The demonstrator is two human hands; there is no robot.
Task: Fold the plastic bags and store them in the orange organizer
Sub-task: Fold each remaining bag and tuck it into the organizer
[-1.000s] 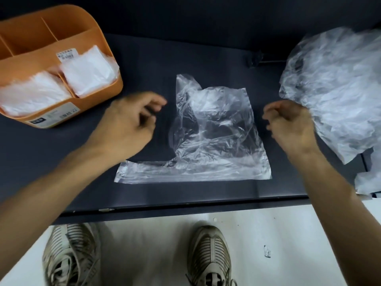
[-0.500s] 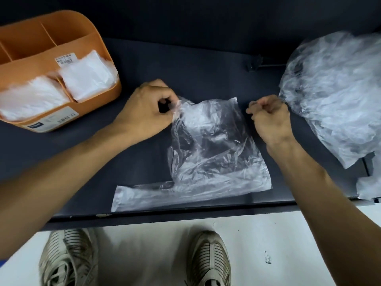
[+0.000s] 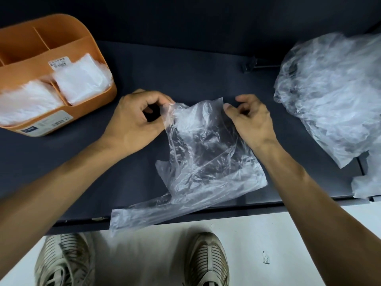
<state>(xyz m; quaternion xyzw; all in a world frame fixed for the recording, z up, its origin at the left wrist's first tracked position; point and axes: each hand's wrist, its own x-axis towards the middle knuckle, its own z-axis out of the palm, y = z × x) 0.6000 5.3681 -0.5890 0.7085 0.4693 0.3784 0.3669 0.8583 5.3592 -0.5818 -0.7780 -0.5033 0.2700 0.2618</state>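
A clear, crumpled plastic bag [image 3: 206, 157] lies in the middle of the dark table, its lower left corner hanging over the front edge. My left hand [image 3: 138, 122] pinches the bag's top left corner. My right hand [image 3: 251, 120] pinches the top right corner. The top edge is lifted off the table between them. The orange organizer [image 3: 90, 44] stands at the far left, with folded bags [image 3: 80, 79] in its two front compartments.
A big heap of loose clear bags [image 3: 334, 96] fills the right side of the table. A small dark clamp [image 3: 248, 66] sits at the back. The table's front edge [image 3: 247, 209] runs below the bag, with my shoes on the white floor beneath.
Both hands reached the bag's top corners and took hold of them. They have since drawn closer together, and the bag's top edge has lifted and slid toward me.
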